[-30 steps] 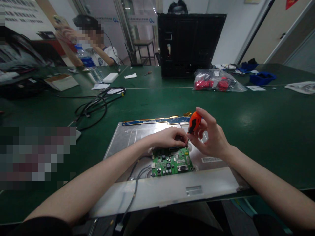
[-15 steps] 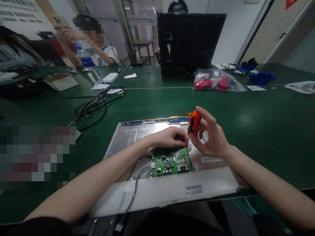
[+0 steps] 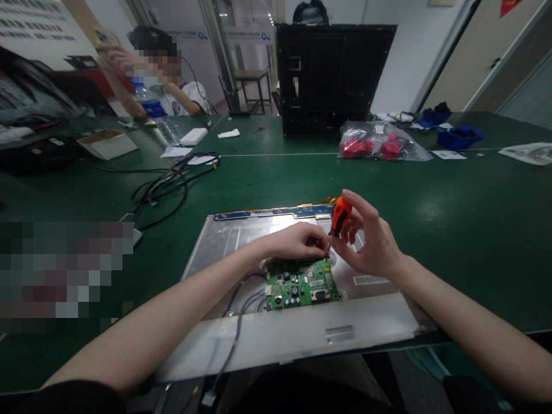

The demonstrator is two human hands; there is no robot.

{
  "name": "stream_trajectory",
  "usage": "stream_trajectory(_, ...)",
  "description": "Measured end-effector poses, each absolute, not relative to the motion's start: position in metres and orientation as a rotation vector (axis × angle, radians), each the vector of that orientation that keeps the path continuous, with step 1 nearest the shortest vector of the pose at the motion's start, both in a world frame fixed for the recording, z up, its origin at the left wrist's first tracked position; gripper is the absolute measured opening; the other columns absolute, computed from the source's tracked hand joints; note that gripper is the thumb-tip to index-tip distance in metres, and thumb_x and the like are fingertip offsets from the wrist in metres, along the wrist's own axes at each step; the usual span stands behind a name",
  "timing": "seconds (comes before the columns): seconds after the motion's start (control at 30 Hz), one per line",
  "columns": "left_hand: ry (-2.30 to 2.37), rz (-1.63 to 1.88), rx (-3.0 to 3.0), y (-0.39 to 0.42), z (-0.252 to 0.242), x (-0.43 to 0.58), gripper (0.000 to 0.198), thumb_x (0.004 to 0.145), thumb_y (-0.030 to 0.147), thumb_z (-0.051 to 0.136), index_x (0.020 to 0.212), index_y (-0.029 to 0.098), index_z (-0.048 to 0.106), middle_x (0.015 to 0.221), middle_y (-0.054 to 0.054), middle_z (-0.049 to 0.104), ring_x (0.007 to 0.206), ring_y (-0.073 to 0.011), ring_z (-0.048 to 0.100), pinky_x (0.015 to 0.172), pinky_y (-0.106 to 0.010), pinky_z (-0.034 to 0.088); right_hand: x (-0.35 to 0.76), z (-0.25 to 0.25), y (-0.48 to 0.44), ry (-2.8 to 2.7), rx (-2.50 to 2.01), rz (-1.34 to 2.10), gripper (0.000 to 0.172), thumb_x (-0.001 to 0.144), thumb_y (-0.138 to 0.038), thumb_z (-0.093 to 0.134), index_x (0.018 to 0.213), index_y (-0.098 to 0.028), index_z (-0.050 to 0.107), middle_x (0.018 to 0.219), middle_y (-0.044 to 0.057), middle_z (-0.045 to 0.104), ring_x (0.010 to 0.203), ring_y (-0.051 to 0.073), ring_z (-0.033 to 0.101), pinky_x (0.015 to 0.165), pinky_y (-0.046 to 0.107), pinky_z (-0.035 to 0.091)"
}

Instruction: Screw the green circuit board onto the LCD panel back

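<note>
A silver monitor back panel [image 3: 233, 236] lies flat on the green table in front of me. A small green circuit board [image 3: 302, 284] sits on it, with grey cables [image 3: 237, 299] running off to the lower left. My right hand [image 3: 371, 241] is closed round an orange-and-black screwdriver [image 3: 340, 214], whose tip points down at the board's top right corner. My left hand [image 3: 295, 241] is pinched at that same corner, fingers together by the screwdriver tip; what it pinches is too small to see.
A black computer case [image 3: 328, 75] stands at the back centre, with a clear bag of red parts [image 3: 379, 144] beside it. Black cables [image 3: 172, 178] coil at left. A water bottle [image 3: 155, 112] and a seated person [image 3: 164, 69] are at the far left. A blue tray [image 3: 459, 137] is at right.
The screwdriver handle has shifted slightly in my right hand's fingers, as if turned. Both hands stay at the board's corner.
</note>
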State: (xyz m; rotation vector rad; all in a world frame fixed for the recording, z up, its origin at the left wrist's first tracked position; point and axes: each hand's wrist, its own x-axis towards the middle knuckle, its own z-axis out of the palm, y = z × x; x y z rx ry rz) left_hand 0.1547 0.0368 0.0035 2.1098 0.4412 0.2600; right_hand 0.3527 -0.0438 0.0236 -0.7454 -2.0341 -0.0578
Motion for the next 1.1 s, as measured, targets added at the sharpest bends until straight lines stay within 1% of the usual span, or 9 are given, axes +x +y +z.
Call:
stream_trajectory(0.1,0.447,0.259,2.112,0.0365,0.0040,0.1545,0.004,0.088,0.017,0.070,0.084,0.018,0.071,0.080,0.000,0.065,0.079,-0.0163,0.059,0.075,-0.027,0.044,0.3531,0.0241,-0.0437,-2.037,-0.745,-0.056,0.080,0.096,-0.016,0.058,0.164,-0.030,0.018,0.081,-0.003,0.061,0.050,0.012,0.057,0.040,0.023,0.048)
stream_trajectory(0.3,0.443,0.244,2.111,0.0370,0.0041,0.1546,0.003,0.088,0.015,0.071,0.086,0.017,0.073,0.084,-0.001,0.068,0.081,-0.0168,0.061,0.078,-0.028,0.046,0.3525,0.0248,-0.0448,-2.041,-0.745,-0.014,0.084,0.093,-0.010,0.056,0.165,-0.028,0.016,0.087,-0.001,0.065,0.053,0.012,0.060,0.041,0.022,0.050)
stream_trajectory(0.43,0.444,0.243,2.106,0.0375,0.0033,0.1548,0.002,0.087,0.016,0.071,0.087,0.017,0.073,0.084,-0.001,0.068,0.081,-0.0167,0.061,0.078,-0.029,0.047,0.3523,0.0245,-0.0452,-2.039,-0.748,-0.001,0.085,0.092,-0.009,0.056,0.165,-0.028,0.016,0.087,0.000,0.065,0.053,0.013,0.060,0.040,0.023,0.050)
stream_trajectory(0.67,0.454,0.261,2.102,0.0359,0.0037,0.1548,0.003,0.087,0.017,0.070,0.085,0.017,0.072,0.080,0.000,0.066,0.079,-0.0163,0.060,0.078,-0.028,0.045,0.3518,0.0227,-0.0439,-2.016,-0.723,0.012,0.086,0.096,-0.014,0.058,0.166,-0.029,0.011,0.089,-0.001,0.065,0.050,0.011,0.056,0.040,0.023,0.051)
stream_trajectory(0.87,0.463,0.259,2.106,0.0361,0.0049,0.1551,0.004,0.087,0.019,0.069,0.085,0.018,0.072,0.079,0.000,0.066,0.078,-0.0169,0.059,0.076,-0.028,0.044,0.3532,0.0227,-0.0434,-2.041,-0.747,-0.033,0.083,0.096,-0.016,0.060,0.165,-0.032,0.016,0.087,-0.002,0.063,0.050,0.011,0.056,0.041,0.023,0.049)
stream_trajectory(1.1,0.437,0.258,2.096,0.0364,0.0048,0.1550,0.003,0.087,0.018,0.071,0.084,0.018,0.072,0.081,0.000,0.067,0.078,-0.0167,0.060,0.078,-0.029,0.045,0.3539,0.0222,-0.0454,-2.037,-0.757,0.030,0.086,0.093,-0.011,0.056,0.166,-0.029,0.014,0.098,0.003,0.068,0.055,0.012,0.062,0.042,0.024,0.052)
